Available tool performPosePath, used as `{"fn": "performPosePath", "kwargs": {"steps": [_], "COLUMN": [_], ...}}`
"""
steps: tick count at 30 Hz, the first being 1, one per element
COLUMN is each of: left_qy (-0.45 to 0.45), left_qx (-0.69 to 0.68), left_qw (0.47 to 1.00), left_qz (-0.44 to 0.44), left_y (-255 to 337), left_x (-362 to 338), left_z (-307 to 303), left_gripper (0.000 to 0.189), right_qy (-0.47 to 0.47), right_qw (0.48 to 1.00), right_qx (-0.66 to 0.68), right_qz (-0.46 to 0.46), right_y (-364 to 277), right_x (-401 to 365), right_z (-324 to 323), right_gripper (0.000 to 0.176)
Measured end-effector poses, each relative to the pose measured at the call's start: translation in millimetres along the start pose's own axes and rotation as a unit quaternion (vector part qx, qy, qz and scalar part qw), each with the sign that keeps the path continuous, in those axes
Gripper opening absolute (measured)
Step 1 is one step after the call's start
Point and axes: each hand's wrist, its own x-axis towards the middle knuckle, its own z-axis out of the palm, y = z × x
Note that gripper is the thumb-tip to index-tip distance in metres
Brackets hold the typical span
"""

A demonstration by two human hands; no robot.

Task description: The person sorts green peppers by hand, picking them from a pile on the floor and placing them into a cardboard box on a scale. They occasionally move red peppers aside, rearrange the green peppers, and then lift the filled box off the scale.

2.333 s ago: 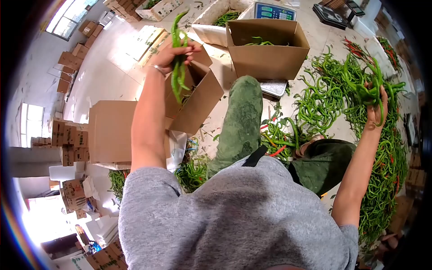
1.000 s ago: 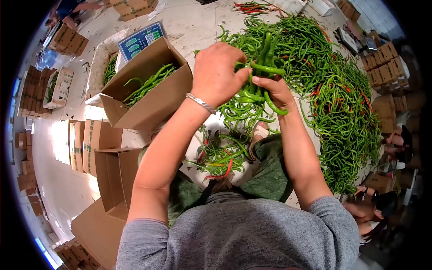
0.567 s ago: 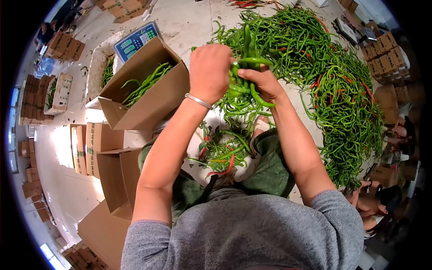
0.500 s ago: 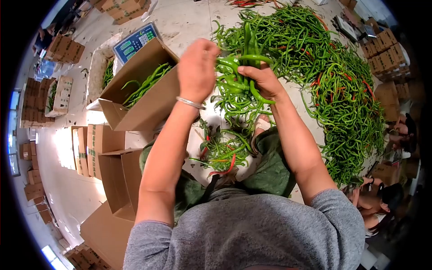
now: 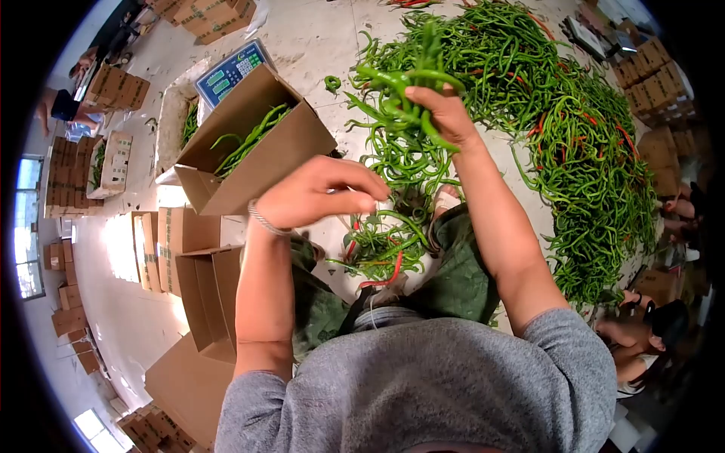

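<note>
My right hand (image 5: 444, 115) is raised over the floor and grips a bunch of long green peppers (image 5: 399, 89). My left hand (image 5: 321, 194) has come away from the bunch and hangs lower, fingers curled loosely with nothing visible in them; a metal bracelet sits on its wrist. It is just right of an open cardboard box (image 5: 260, 155) that holds a few green peppers. A big heap of green peppers (image 5: 574, 113), with some red ones mixed in, covers the floor to the right. A small pile of peppers (image 5: 377, 253) lies between my knees.
A digital scale (image 5: 230, 72) stands behind the pepper box. An empty open box (image 5: 204, 298) and flat cartons (image 5: 155, 245) lie to the left. Stacked cartons line the far left and top right. Another person (image 5: 649, 340) crouches at the lower right.
My left hand let go of the pepper bunch and dropped down and left toward the box. My right hand kept the bunch and lifted it slightly.
</note>
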Motion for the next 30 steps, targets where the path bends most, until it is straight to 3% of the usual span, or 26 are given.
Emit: {"fn": "performPosePath", "kwargs": {"steps": [1, 4, 7, 8, 9, 11, 12, 13, 15, 17, 19, 21, 25, 30], "left_qy": [0.043, 0.267, 0.464, 0.484, 0.470, 0.435, 0.394, 0.304, 0.191, 0.055, 0.011, 0.060, 0.068, 0.110], "left_qx": [-0.066, -0.073, -0.107, -0.115, -0.065, 0.037, 0.200, 0.239, 0.299, 0.407, 0.392, 0.396, 0.399, 0.401], "left_qw": [0.997, 0.960, 0.876, 0.864, 0.874, 0.888, 0.890, 0.900, 0.906, 0.866, 0.874, 0.891, 0.890, 0.884], "left_qz": [-0.020, -0.037, -0.076, -0.081, -0.102, -0.143, -0.109, -0.200, -0.232, -0.284, -0.288, -0.212, -0.208, -0.213], "left_y": [0.3, -10.5, -38.1, -49.0, -61.8, -92.4, -100.2, -101.2, -126.5, -113.1, -122.8, -122.6, -120.5, -110.8], "left_x": [-9.6, -26.4, -33.5, -36.9, -40.6, -47.7, -50.1, -55.9, -62.1, -66.7, -61.6, -62.1, -62.0, -77.5], "left_z": [-3.1, -19.2, -35.0, -38.7, -42.1, -48.0, -45.1, -42.4, -35.7, -19.6, -15.1, -10.6, -12.1, -20.4], "left_gripper": [0.022, 0.020, 0.019, 0.020, 0.021, 0.022, 0.025, 0.030, 0.038, 0.046, 0.050, 0.048, 0.043, 0.040], "right_qy": [-0.009, -0.008, -0.006, -0.017, -0.030, -0.067, -0.063, -0.062, -0.094, -0.153, -0.200, -0.278, -0.263, -0.322], "right_qw": [0.999, 0.999, 0.999, 0.998, 0.991, 0.992, 0.994, 0.996, 0.995, 0.988, 0.979, 0.960, 0.964, 0.940], "right_qx": [-0.013, 0.034, 0.047, 0.063, 0.122, 0.100, 0.080, 0.055, 0.037, 0.000, -0.014, 0.000, -0.026, -0.003], "right_qz": [-0.031, 0.008, 0.013, 0.020, 0.035, 0.029, 0.024, 0.020, 0.019, 0.025, 0.027, 0.040, 0.039, 0.110], "right_y": [-8.2, -17.8, -36.4, -40.2, -42.2, -55.9, -62.3, -70.3, -85.4, -95.4, -100.6, -102.7, -91.8, -56.9], "right_x": [-2.6, -1.4, -12.1, -10.8, -7.3, -3.7, -1.1, 2.3, 9.3, 20.6, 33.4, 53.8, 72.8, 106.0], "right_z": [1.6, -8.2, 4.2, 5.2, 6.1, 18.1, 27.8, 38.4, 66.3, 91.1, 120.6, 145.8, 200.1, 250.8], "right_gripper": [0.031, 0.036, 0.034, 0.033, 0.028, 0.029, 0.030, 0.031, 0.033, 0.036, 0.036, 0.036, 0.037, 0.039]}}
